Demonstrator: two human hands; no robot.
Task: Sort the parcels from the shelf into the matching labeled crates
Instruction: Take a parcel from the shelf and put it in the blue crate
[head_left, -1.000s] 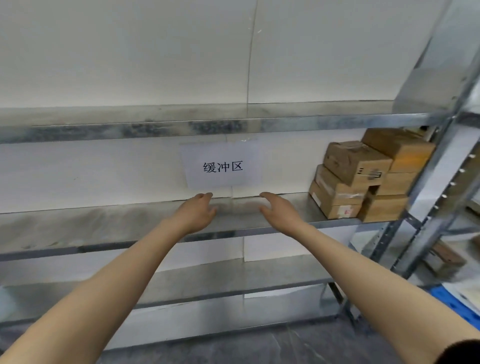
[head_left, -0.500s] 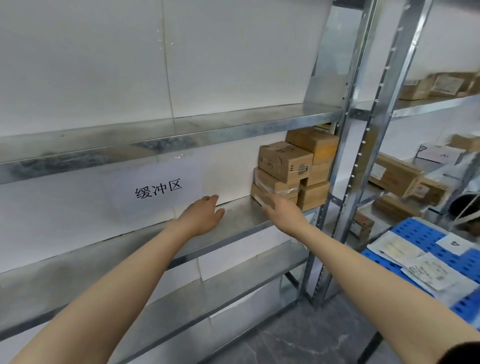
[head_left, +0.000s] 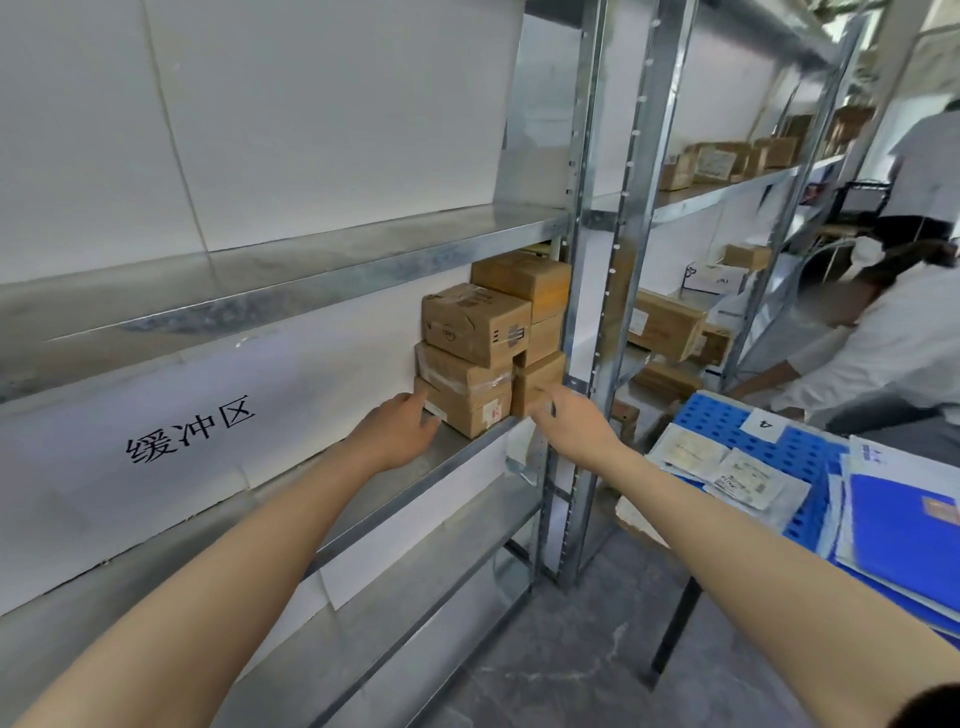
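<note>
Reaching left hand (head_left: 402, 434): fingers straight and close together, tips touching the left end of the bottom carton (head_left: 470, 413); nothing is gripped.
Right hand (head_left: 571, 423): fingers loosely spread and extended, tips at the front face of the small carton (head_left: 537, 382). The thumb hangs below them. Blur at the fingertips hides whether they press on the cardboard.
Bottom carton: lowest of the left column, with a white sticker on its front end.
Small carton: lowest of the right column, just beside the bottom carton.
Stack of parcels (head_left: 475, 325): six brown cardboard boxes in two columns of three. The middle left one is wrapped in clear tape.
Shelf board (head_left: 462, 446): galvanised metal; the stack sits at its right end, against the upright post (head_left: 579, 234).
Paper sign (head_left: 189, 428): white sheet on the wall behind the board, printed 缓冲区, well left of the stack.
Blue crate (head_left: 709, 415): perforated plastic, right of the post, bearing a paper tag (head_left: 762, 423) marked 4.
Flat mailers (head_left: 740, 475): lying on the blue crate.
Neighbouring rack (head_left: 727, 189): more brown parcels on its boards.
Another person (head_left: 893, 332): in white, bent over beyond the crate.
</note>
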